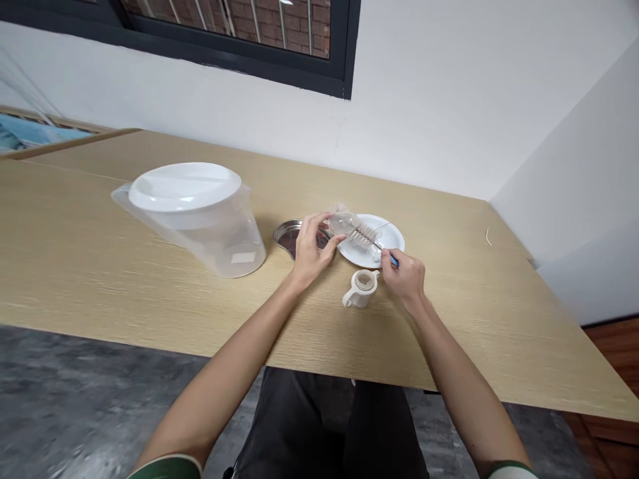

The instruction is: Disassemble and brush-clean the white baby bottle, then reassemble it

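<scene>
Pinched in left hand (313,247): clear bottle (341,224), at left rim of plate (395,233); right hand (406,275) closed round brush (372,240), by plate's near right rim. Brush axis slants away and leftward; bristles (363,233) at bottle's plate-side end, depth unclear; left hand nearer bottle

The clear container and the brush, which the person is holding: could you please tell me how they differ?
The clear container is in the left hand; the brush is in the right hand.
The container is see-through and rounded, whereas the brush has a thin stem, pale bristles and a blue handle.
The container looks wide, while the brush's stem is slender.
Both are held up off the table.
</scene>
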`<act>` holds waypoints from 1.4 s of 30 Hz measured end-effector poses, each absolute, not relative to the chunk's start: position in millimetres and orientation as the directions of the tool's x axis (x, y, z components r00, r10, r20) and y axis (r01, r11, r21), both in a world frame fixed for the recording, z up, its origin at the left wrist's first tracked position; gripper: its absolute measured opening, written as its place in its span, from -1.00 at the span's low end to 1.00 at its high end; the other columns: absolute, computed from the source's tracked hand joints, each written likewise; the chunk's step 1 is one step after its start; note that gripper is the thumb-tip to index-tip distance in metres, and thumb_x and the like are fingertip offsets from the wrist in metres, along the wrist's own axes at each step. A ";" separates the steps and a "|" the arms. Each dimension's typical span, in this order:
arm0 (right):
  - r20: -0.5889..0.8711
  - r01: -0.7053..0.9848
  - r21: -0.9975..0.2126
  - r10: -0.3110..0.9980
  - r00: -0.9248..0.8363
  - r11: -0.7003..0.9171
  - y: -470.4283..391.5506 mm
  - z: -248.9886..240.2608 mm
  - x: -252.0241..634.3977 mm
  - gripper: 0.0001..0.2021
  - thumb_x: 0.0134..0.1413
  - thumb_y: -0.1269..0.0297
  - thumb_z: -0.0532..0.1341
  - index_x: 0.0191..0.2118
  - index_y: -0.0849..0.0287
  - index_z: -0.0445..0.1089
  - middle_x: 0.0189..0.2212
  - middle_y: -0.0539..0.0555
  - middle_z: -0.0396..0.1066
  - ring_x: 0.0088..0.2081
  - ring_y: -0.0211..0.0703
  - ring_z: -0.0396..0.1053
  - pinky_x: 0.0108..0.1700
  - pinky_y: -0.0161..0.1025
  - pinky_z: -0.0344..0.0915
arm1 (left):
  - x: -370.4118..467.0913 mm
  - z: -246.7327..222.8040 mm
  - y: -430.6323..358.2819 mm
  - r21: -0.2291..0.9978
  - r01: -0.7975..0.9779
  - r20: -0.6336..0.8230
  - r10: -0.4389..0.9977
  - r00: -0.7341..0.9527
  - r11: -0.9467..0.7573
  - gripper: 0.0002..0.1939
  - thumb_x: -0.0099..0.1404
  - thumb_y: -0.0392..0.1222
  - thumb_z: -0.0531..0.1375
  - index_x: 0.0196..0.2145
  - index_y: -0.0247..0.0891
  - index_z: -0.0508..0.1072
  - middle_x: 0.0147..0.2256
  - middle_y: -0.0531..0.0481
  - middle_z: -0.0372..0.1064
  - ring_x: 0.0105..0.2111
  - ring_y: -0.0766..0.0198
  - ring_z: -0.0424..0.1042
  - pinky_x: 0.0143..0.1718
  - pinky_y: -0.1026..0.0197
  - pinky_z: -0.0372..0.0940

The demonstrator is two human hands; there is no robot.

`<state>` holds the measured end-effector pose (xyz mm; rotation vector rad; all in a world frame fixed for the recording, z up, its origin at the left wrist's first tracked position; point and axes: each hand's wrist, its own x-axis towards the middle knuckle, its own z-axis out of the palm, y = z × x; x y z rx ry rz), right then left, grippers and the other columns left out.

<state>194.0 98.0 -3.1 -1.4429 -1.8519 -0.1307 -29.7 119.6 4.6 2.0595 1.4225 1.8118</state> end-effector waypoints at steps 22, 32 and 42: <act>0.729 0.816 -0.399 0.684 0.006 0.419 102.3 8.4 210.5 -0.63 0.31 0.15 0.05 -0.38 0.21 0.50 -0.65 -0.03 0.26 -0.57 -0.31 0.18 -0.44 -0.32 0.02 | -31.4 -6.0 131.0 0.723 0.500 0.658 0.696 -0.288 -0.477 -0.47 0.20 0.07 0.34 0.05 -0.20 0.36 -0.02 -0.12 0.44 -0.17 0.24 0.47 -0.17 0.17 0.42; 0.756 0.823 -0.343 0.654 -0.045 0.453 105.0 6.0 211.8 -0.64 0.31 0.17 0.06 -0.44 0.19 0.45 -0.67 -0.04 0.23 -0.59 -0.32 0.14 -0.47 -0.30 -0.02 | -33.3 -3.1 130.9 0.723 0.465 0.668 0.690 -0.279 -0.511 -0.48 0.23 0.03 0.32 0.08 -0.18 0.37 0.05 -0.13 0.39 -0.06 0.22 0.46 -0.03 0.14 0.44; 0.781 0.812 -0.294 0.616 -0.100 0.504 105.4 6.9 212.3 -0.65 0.32 0.18 0.05 -0.38 0.21 0.48 -0.64 -0.02 0.29 -0.57 -0.32 0.18 -0.45 -0.31 0.02 | -49.6 9.7 129.7 0.657 0.585 0.695 0.682 -0.227 -0.475 -0.46 0.22 0.05 0.31 0.10 -0.19 0.38 0.02 -0.11 0.36 -0.16 0.26 0.48 0.02 0.13 0.41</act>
